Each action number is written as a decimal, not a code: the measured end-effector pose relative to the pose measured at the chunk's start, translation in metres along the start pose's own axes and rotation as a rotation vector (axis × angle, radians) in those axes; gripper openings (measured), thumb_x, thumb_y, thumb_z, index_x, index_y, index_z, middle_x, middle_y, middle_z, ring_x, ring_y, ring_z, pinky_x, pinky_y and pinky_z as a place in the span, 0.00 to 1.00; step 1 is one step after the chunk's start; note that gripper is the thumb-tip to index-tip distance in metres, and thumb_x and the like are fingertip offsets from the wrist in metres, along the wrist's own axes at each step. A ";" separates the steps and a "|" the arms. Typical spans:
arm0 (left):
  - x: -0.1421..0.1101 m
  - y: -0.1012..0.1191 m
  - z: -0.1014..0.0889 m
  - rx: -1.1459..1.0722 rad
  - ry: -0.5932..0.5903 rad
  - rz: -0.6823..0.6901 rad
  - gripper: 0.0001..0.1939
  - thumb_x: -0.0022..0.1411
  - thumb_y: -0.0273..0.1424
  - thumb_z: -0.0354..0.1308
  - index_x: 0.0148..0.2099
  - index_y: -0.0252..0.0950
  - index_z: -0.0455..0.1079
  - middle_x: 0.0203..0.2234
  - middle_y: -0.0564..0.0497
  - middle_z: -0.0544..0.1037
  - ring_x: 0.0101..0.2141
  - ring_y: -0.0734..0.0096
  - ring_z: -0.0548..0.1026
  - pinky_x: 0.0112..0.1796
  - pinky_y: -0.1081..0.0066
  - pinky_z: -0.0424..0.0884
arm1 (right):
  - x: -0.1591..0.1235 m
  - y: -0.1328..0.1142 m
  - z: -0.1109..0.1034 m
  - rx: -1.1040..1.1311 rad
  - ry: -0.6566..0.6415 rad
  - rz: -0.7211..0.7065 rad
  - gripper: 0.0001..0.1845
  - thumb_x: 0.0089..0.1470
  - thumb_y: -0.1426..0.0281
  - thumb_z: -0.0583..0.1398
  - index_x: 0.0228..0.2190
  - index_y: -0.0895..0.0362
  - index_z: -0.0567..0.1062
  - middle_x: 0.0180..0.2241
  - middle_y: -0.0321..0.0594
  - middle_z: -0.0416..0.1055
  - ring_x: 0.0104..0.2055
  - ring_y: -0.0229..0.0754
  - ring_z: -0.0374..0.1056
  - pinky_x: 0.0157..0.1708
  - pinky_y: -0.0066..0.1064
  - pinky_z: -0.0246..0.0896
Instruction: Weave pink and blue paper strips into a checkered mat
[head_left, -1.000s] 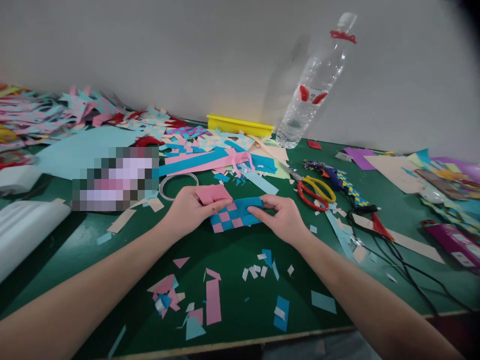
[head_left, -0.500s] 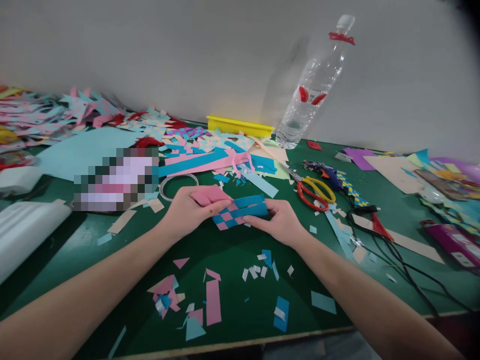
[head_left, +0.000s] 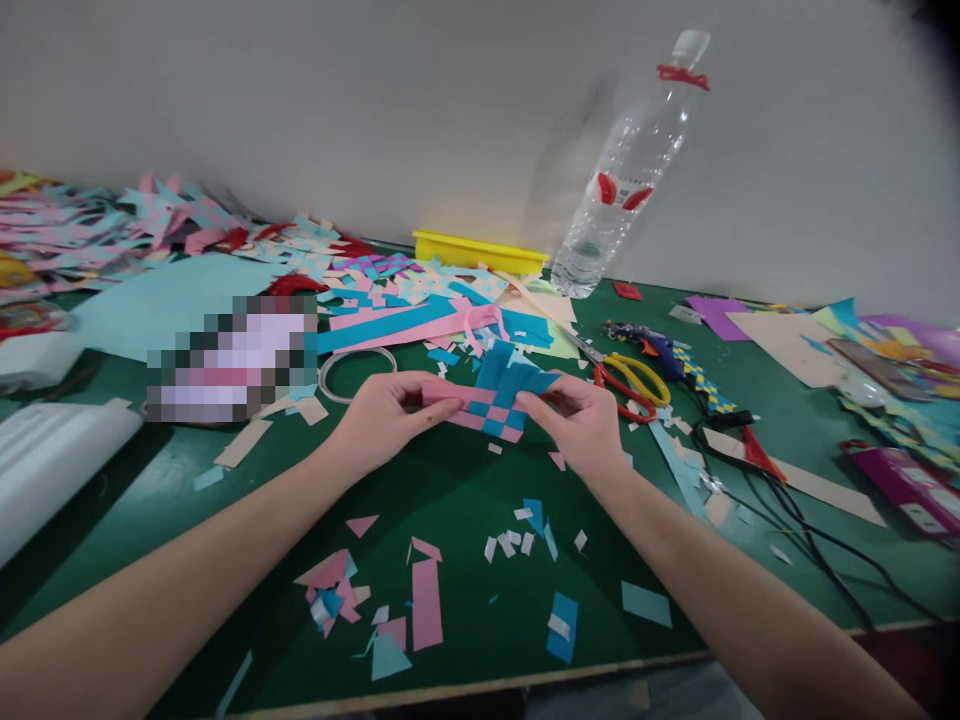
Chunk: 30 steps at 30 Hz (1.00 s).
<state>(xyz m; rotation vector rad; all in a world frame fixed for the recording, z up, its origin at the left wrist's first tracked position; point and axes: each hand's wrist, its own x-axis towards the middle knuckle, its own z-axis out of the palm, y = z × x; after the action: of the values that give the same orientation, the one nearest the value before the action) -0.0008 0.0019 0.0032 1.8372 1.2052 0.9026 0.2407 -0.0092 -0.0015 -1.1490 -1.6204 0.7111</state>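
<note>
Between my hands is a small woven paper piece, with pink and blue strips crossing in a checkered pattern. My left hand pinches its pink strip ends on the left, thumb in front. My right hand grips the right side near the blue strips, thumb on the front face. Blue strip ends stand up from the top of the weave and fan out. The piece is held above the green table; its back and my curled fingertips are hidden.
Scissors with red and yellow handles lie right of my hands, a roll of tape to the left. A clear bottle leans against the wall behind. Paper scraps lie near the front edge; black cables run at right.
The woven piece has been turned: its blue strips, which pointed right, now point up, and its pink strips point left. My right hand has shifted slightly right. A pink scrap now shows below it.
</note>
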 end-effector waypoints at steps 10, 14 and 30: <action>0.000 -0.001 0.004 0.236 0.139 0.313 0.26 0.57 0.46 0.64 0.54 0.39 0.72 0.51 0.44 0.78 0.53 0.54 0.73 0.60 0.52 0.62 | -0.002 -0.001 0.000 -0.075 -0.136 -0.305 0.07 0.56 0.72 0.62 0.36 0.50 0.81 0.35 0.39 0.79 0.39 0.43 0.73 0.42 0.39 0.71; 0.001 -0.003 0.005 0.298 0.078 0.408 0.14 0.62 0.45 0.60 0.37 0.39 0.76 0.33 0.51 0.83 0.36 0.64 0.79 0.61 0.52 0.58 | -0.002 -0.001 0.001 -0.024 -0.182 -0.296 0.06 0.56 0.71 0.64 0.36 0.51 0.81 0.36 0.39 0.79 0.39 0.43 0.74 0.42 0.37 0.71; 0.002 -0.012 0.004 0.485 0.271 0.477 0.17 0.64 0.44 0.58 0.30 0.38 0.75 0.28 0.51 0.83 0.30 0.65 0.79 0.58 0.51 0.63 | -0.001 -0.003 0.002 -0.142 -0.094 -0.221 0.02 0.55 0.71 0.64 0.33 0.53 0.78 0.38 0.38 0.79 0.42 0.42 0.76 0.46 0.37 0.73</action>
<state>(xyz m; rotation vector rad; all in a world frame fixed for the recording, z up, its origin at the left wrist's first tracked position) -0.0017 0.0058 -0.0089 2.5258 1.2462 1.2292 0.2375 -0.0111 -0.0003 -1.0281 -1.8682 0.5203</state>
